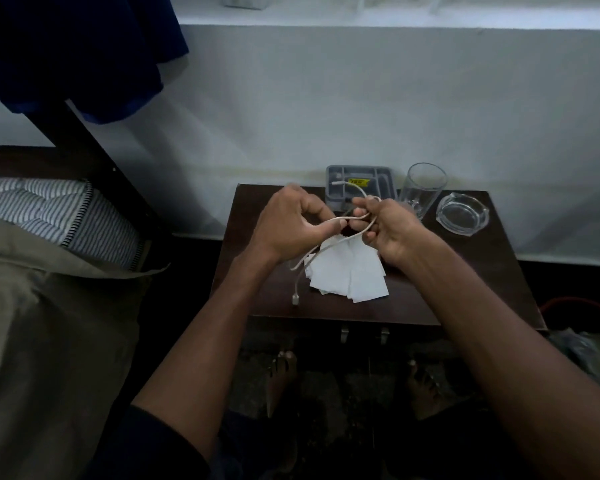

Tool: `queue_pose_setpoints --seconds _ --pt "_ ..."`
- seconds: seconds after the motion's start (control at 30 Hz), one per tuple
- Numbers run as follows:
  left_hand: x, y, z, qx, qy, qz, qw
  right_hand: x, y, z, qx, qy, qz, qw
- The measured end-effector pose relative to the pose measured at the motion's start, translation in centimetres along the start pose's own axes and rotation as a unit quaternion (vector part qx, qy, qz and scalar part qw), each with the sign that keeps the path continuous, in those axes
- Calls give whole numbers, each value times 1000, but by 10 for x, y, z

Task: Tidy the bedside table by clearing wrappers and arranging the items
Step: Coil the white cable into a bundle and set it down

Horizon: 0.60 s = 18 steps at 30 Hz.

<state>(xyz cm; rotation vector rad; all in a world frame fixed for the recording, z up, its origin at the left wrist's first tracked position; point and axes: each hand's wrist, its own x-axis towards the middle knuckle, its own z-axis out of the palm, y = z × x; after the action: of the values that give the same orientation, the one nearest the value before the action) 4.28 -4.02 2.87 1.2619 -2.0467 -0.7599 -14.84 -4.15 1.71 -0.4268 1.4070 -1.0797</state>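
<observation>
Dark surface (pixel 465 271) beside bed (pixel 49 271): left grip (pixel 291 223) and right grip (pixel 385 230) both pinch white cable (pixel 329 221) above white papers (pixel 347 275).

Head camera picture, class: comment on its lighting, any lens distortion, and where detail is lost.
Head view: dim and flat, brightest on the white wall; wide-angle lens bows the windowsill and stretches the forearms; floor under the bedside table sinks into grainy shadow; the left hand and right hand holding the white cable look slightly soft; the drinking glass shows only faint highlights.
</observation>
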Motion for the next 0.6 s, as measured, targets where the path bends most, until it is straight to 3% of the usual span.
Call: queue_pose_setpoints --seconds 0.13,0.3,0.4,0.47,0.6 --pt "-1 -2 -1 -258 -100 -104 955 -1 -3 -10 -40 22 4 999" --pt "0 1 5 -194 -99 -134 967 -4 1 -14 -113 25 -11 993" --pt "2 11 18 -114 -20 -166 979 -7 1 -16 -113 5 -26 993" --pt "8 17 25 -127 44 -208 969 -9 0 -17 -123 -26 -24 992" --pt "18 27 33 -300 117 -325 889 -14 1 -19 -178 -104 -21 978"
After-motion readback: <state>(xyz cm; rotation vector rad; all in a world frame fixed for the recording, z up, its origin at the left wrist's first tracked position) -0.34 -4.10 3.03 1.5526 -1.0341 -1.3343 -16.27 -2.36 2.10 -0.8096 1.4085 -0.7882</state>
